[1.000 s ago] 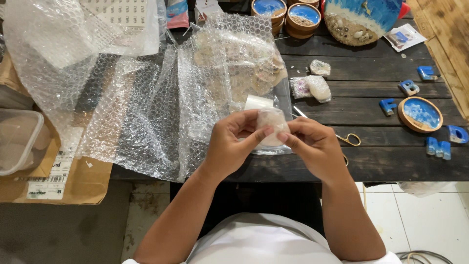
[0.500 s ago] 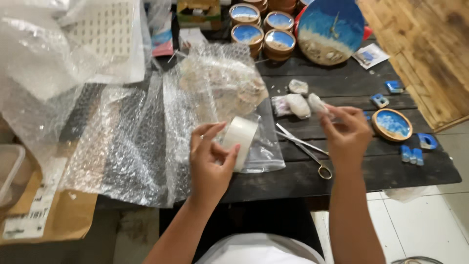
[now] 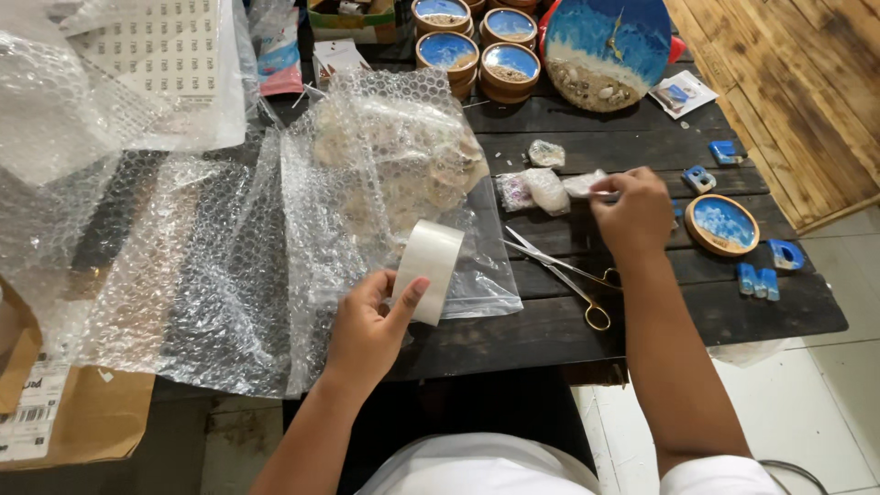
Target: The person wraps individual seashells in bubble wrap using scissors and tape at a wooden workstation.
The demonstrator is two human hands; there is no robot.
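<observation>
You held the tape roll (image 3: 428, 271) in your left hand (image 3: 369, 327) near the surface's front edge; your right hand (image 3: 631, 214) pinched a small wrapped piece (image 3: 587, 184). Taping it seemed next.

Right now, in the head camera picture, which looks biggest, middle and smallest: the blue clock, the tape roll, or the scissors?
1. Blue clock, widest.
2. Scissors and tape roll look about alike; the tape, in the left hand, is nearer the camera, so I won't rank them.
</observation>
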